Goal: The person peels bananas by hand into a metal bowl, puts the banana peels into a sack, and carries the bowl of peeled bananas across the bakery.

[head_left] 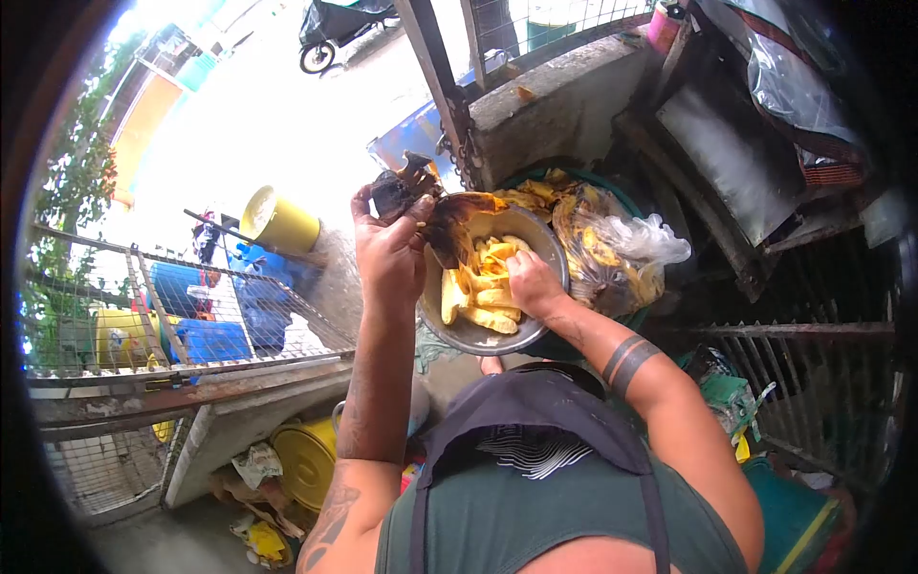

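Note:
A round metal basin (548, 327) holds several peeled yellow bananas (492, 297). Over its left rim, my left hand (392, 239) is closed on dark, blackened banana peels (449, 225) that hang down toward the bowl. My right hand (534, 285) reaches inside the basin at its right side, fingers bent together against the peeled bananas; what they pinch is hidden. Behind and right of the basin, a clear plastic bag (650, 239) and more discarded peels (583, 230) fill a larger green container.
Wire mesh fencing (86, 306) runs along the left, with a yellow bucket (279, 220) and blue containers (212, 341) beyond it. A low concrete wall (564, 96) stands ahead. At lower left sits a yellow lidded bucket (306, 464). Metal bars (794, 383) are at right.

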Action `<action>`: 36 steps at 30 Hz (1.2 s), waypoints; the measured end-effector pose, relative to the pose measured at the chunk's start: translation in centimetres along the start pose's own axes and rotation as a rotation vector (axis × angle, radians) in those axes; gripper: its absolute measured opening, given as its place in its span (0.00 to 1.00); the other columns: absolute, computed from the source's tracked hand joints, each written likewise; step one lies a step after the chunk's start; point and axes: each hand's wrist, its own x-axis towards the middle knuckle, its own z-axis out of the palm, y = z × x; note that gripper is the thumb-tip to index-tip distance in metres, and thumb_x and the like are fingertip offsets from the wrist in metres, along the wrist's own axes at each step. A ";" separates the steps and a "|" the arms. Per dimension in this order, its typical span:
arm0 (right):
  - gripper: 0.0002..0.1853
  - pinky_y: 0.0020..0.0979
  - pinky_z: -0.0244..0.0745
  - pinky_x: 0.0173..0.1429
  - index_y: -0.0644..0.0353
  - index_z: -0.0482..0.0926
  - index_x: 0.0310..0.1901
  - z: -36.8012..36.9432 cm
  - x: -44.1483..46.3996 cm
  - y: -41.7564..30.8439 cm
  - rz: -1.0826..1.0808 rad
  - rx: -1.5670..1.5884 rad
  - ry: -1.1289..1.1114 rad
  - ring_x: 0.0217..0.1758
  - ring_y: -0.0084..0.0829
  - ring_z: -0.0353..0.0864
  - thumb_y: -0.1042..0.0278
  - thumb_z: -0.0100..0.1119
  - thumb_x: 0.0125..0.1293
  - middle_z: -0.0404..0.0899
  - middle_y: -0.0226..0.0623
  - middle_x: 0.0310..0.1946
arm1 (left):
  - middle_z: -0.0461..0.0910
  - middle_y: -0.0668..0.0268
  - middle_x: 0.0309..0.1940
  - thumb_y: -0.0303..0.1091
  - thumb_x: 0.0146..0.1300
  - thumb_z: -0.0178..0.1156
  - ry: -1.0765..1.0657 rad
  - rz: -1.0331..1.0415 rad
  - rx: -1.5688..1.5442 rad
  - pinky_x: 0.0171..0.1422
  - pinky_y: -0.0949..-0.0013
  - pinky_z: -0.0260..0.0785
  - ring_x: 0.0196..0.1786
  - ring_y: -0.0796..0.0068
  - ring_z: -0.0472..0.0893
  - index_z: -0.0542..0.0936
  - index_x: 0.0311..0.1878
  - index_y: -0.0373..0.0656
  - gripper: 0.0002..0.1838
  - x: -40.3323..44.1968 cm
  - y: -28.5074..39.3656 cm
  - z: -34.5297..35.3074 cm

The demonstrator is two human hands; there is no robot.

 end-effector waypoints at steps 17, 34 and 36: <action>0.12 0.27 0.74 0.28 0.60 0.74 0.51 -12.5 4.6 6.2 0.726 1.238 0.459 0.27 0.23 0.78 0.76 0.54 0.67 0.77 0.32 0.32 | 0.78 0.59 0.50 0.16 0.61 0.58 0.056 -0.448 -0.285 0.40 0.66 0.78 0.45 0.66 0.82 0.59 0.66 0.53 0.34 3.8 -3.7 5.2; 0.24 0.39 0.74 0.62 0.55 0.79 0.56 -10.0 15.0 13.1 0.302 0.134 -0.401 0.57 0.48 0.79 0.53 0.52 0.62 0.81 0.50 0.52 | 0.75 0.49 0.59 0.42 0.52 0.61 -0.435 -0.221 1.646 0.72 0.46 0.56 0.67 0.48 0.67 0.78 0.58 0.44 0.28 4.0 -17.0 6.3; 0.29 0.40 0.74 0.59 0.60 0.77 0.59 -6.9 11.2 11.0 0.104 -0.158 -0.196 0.57 0.46 0.80 0.47 0.55 0.64 0.81 0.53 0.51 | 0.74 0.50 0.60 0.43 0.53 0.61 -0.397 -0.259 1.627 0.73 0.46 0.56 0.68 0.47 0.66 0.78 0.60 0.45 0.29 3.8 -14.2 5.3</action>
